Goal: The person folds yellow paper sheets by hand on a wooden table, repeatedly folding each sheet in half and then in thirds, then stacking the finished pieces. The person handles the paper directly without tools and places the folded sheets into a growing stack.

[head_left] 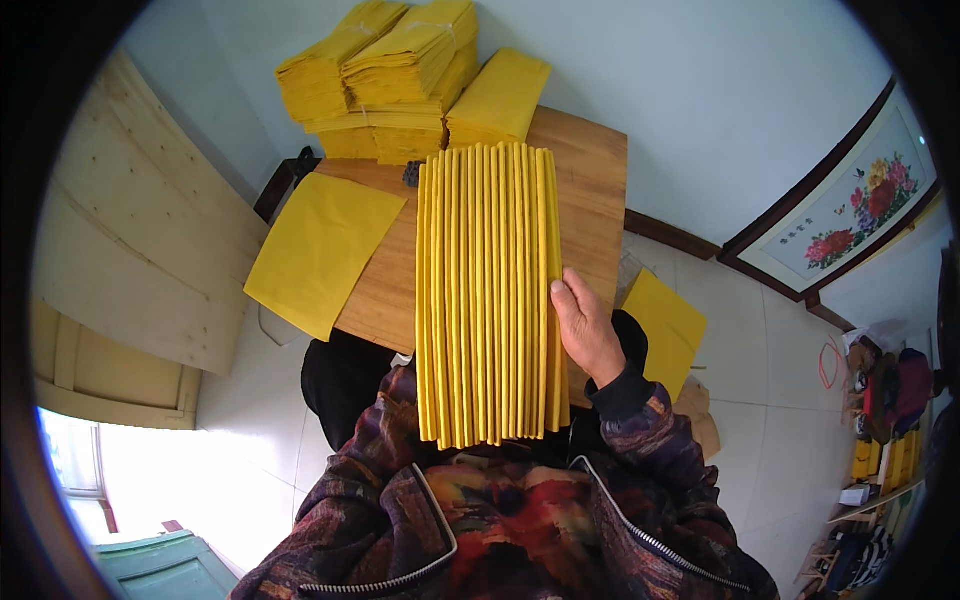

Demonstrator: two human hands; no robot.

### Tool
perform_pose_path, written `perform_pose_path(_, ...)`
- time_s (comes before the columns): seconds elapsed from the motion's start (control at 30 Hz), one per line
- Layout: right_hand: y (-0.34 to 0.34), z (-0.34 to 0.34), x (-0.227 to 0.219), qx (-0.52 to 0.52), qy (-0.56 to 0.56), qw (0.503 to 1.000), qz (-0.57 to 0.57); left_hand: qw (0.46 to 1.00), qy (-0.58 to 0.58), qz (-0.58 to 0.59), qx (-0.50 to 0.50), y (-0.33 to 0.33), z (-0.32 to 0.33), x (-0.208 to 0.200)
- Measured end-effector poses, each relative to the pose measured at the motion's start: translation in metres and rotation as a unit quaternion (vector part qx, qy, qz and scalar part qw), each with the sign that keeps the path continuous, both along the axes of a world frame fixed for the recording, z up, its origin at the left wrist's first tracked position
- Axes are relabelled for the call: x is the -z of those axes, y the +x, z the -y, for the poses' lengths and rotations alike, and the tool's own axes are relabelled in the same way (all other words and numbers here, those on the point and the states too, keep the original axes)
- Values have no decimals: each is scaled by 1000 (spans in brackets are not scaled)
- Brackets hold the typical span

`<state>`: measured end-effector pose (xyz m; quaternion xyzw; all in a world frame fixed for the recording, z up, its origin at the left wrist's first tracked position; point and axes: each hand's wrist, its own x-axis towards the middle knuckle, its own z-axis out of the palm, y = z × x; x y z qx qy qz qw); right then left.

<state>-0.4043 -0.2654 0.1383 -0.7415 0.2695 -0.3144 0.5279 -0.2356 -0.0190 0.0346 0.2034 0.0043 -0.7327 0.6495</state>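
A thick bundle of folded yellow sheets (487, 300) stands before me, its rounded folds facing up in long parallel ridges. It reaches from the wooden table down toward my lap. My right hand (590, 330) is closed on the bundle's right side, the thumb pressed to the edge and the other fingers mostly hidden. The sleeve of my left arm (398, 395) runs up to the bundle's lower left side; my left hand is hidden behind it. A single flat yellow sheet (325, 250) lies on the table's left part and overhangs its edge.
Tied stacks of yellow sheets (410, 60) fill the far left of the wooden table (590, 190), by the wall. Another yellow sheet (665, 325) is at the right, below table height. A framed flower picture (850, 200) leans at the right wall. Wooden boards (140, 220) stand on the left.
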Motion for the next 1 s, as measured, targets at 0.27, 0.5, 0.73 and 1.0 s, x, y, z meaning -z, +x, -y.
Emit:
perform_pose_path(0.27, 2, 1, -15, -10, -17, 996, -87, 1000, -3, -3, -13, -1, -2, 0)
perform_pose_path(0.5, 0, -3, -23, -12, 0, 995, -98, 1000, -9, -3, -18, -1, -4, -1)
perform_pose_path(0.73, 1, -6, -26, 23, -25, 991, -129, 1000, -12, -7, -22, -3, -9, -1)
perform_pose_path(1.0, 3, -11, -36, -22, -60, 993, -96, 999, -14, -9, -27, -5, -13, -3)
